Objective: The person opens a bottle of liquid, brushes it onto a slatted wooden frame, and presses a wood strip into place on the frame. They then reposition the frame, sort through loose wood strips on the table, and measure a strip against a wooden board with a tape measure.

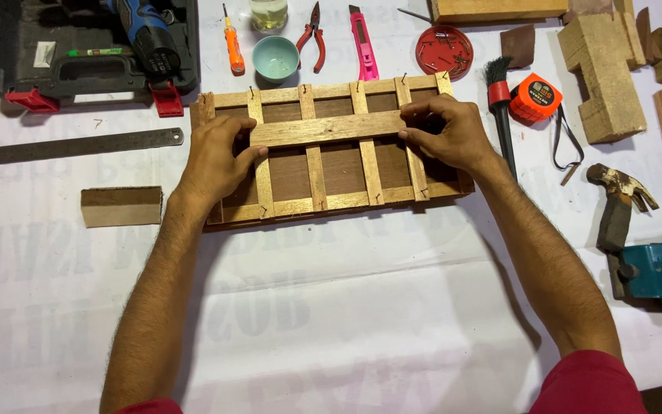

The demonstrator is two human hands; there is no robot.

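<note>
White sheeting (362,307) with faint grey lettering is covering the work surface. One black moulded tool case (32,46) with two red latches is lying open at the far left, and one blue and black cordless drill (143,34) is resting inside it.

One rectangular wooden frame with a dark brown back panel (342,169) is lying flat at the centre of the sheeting. Four pale upright slats and two pale long rails are forming its grid, and small dark nails are standing proud along the rails.

One loose pale wooden slat (327,129) is lying crosswise over the uprights, between the two rails. The left hand (216,157) is pinching the slat's left end with fingers curled around it. The right hand (446,130) is gripping the slat's right end, thumb below and fingers above.

One long steel ruler (70,147) is lying left of the frame, with one small flat wooden offcut (120,205) near it. One stepped pale wooden block (603,77) and one hammer with a dark handle (618,201) are lying at the right.

Beyond the frame, the following are lying in a row: one orange screwdriver (233,46), one pale green bowl (275,58), one pair of red-handled pliers (312,37), one pink utility knife (363,46) and one round red lid holding nails (444,50). One black brush with a red collar (499,103) and one orange tape measure (538,96) are sitting just right of the frame.
</note>
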